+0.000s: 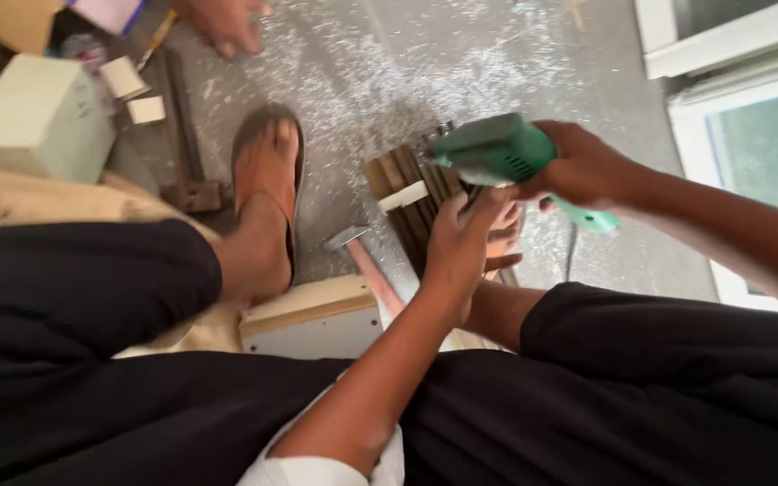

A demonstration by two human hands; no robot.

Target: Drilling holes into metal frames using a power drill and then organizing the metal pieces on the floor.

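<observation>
Both your hands are busy: your right hand (587,166) grips a green power tool (502,153) above a bundle of dark wooden slats (411,198) on the dusty floor (389,63), while your left hand (461,238) clasps the bundle's near end.

1 green power tool (497,151), 1 hammer (366,256), 2 small white blocks (124,77).

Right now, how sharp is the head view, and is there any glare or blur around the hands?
Head view: motion blur smears the green power tool, the right hand and the left hand; the dusty floor is streaked; the window is bright, near washed out; the foot is a little clearer.
</observation>
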